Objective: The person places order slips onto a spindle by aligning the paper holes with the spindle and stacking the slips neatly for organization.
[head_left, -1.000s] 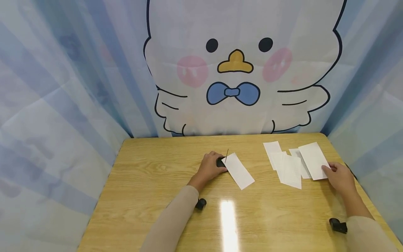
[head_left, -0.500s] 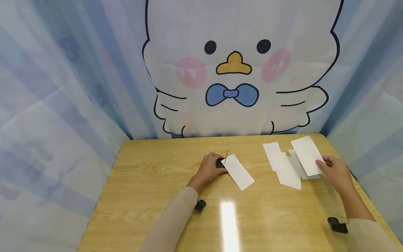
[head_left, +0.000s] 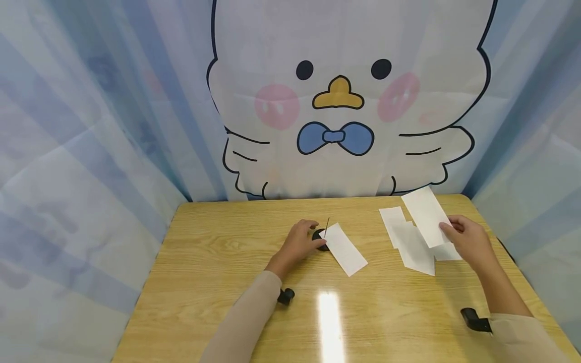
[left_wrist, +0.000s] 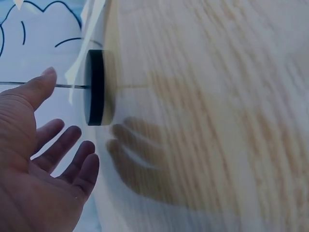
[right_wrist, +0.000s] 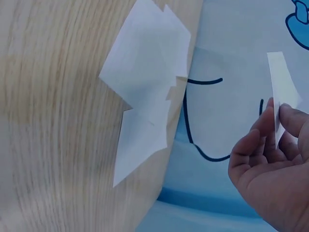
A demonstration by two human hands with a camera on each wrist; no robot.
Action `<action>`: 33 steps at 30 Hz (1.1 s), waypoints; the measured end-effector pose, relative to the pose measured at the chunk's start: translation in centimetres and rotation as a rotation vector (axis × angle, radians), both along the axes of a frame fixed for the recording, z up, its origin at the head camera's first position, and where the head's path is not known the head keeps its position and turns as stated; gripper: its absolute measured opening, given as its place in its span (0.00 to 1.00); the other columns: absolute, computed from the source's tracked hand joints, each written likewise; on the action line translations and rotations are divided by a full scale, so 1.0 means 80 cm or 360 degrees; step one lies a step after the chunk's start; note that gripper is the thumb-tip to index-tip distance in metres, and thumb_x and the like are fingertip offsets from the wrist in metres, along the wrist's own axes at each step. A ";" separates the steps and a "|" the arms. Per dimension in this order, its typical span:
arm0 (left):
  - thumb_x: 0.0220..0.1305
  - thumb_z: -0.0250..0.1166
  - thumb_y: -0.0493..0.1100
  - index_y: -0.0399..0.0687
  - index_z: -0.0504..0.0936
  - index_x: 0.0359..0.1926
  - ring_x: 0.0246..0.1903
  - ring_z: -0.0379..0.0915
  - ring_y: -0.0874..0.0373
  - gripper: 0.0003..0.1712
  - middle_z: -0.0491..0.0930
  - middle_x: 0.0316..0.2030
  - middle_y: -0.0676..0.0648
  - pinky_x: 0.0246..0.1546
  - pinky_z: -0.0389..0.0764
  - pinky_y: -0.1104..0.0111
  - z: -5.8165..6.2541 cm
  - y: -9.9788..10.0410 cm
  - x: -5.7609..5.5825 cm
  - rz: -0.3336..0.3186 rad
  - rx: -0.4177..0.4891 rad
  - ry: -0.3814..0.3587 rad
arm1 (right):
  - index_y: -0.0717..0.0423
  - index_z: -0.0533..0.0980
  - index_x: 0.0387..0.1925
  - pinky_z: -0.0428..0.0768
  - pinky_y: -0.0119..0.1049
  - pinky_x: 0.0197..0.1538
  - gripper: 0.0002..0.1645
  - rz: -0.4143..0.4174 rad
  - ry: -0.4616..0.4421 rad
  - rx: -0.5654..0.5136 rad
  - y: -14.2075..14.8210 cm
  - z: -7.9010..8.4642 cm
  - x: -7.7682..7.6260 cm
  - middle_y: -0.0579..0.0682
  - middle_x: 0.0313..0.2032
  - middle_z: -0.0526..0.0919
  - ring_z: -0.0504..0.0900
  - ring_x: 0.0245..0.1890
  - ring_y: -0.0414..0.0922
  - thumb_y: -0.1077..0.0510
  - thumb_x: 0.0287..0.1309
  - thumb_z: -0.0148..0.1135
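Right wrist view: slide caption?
Right hand pinches a white paper slip; more slips lie on the wood-grain table.

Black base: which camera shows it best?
The left wrist view: the black base is large, edge-on and unobstructed by the left hand. The head view shows it small, partly hidden by that hand and white paper; the right wrist view lacks it.

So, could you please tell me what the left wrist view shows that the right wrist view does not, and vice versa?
Only the left wrist view shows the left hand, the black round base and the thin rod standing on it.

Only the right wrist view shows the right hand, the white paper slip it pinches, the loose slips and part of the printed blue bow tie.

Both show the wood-grain table and the printed curtain.
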State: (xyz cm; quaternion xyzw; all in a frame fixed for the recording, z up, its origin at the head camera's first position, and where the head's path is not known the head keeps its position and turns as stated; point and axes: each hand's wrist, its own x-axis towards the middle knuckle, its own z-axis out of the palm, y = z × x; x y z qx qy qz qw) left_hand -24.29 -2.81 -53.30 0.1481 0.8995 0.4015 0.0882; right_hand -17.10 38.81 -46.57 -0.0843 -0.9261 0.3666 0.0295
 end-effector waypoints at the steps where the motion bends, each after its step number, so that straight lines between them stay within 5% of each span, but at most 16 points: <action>1: 0.69 0.71 0.53 0.46 0.75 0.69 0.62 0.75 0.47 0.33 0.77 0.62 0.45 0.58 0.80 0.55 0.002 -0.001 0.000 0.0000 0.0024 0.0002 | 0.74 0.68 0.67 0.76 0.22 0.32 0.40 -0.0001 0.0003 -0.0006 -0.005 0.002 -0.001 0.73 0.56 0.77 0.79 0.51 0.65 0.40 0.78 0.50; 13: 0.75 0.63 0.54 0.45 0.78 0.67 0.56 0.78 0.45 0.27 0.81 0.57 0.42 0.56 0.81 0.54 0.049 -0.007 -0.008 -0.0041 0.0183 0.0285 | 0.72 0.70 0.65 0.75 0.20 0.35 0.36 0.0108 0.0073 -0.0035 -0.051 0.031 -0.006 0.71 0.55 0.80 0.81 0.51 0.63 0.42 0.78 0.52; 18: 0.76 0.62 0.52 0.45 0.78 0.66 0.54 0.80 0.48 0.25 0.82 0.56 0.43 0.56 0.81 0.56 0.077 -0.002 -0.010 -0.0067 0.0231 0.0386 | 0.71 0.71 0.65 0.75 0.20 0.36 0.35 0.0159 0.0106 -0.0018 -0.067 0.045 -0.008 0.68 0.53 0.81 0.82 0.46 0.51 0.43 0.78 0.53; 25: 0.77 0.60 0.52 0.45 0.81 0.62 0.53 0.80 0.52 0.21 0.83 0.54 0.45 0.55 0.81 0.58 0.114 0.011 -0.011 -0.0114 0.0282 0.0493 | 0.69 0.73 0.64 0.76 0.26 0.41 0.33 0.0278 0.0153 0.0066 -0.079 0.060 -0.014 0.67 0.52 0.82 0.82 0.49 0.57 0.43 0.78 0.53; 33: 0.77 0.62 0.49 0.45 0.83 0.60 0.50 0.80 0.56 0.18 0.84 0.49 0.48 0.53 0.83 0.60 0.142 0.029 -0.016 -0.0143 0.0390 0.0505 | 0.67 0.76 0.62 0.78 0.26 0.37 0.28 0.0393 0.0187 0.0046 -0.101 0.084 -0.023 0.64 0.49 0.84 0.78 0.37 0.34 0.46 0.77 0.56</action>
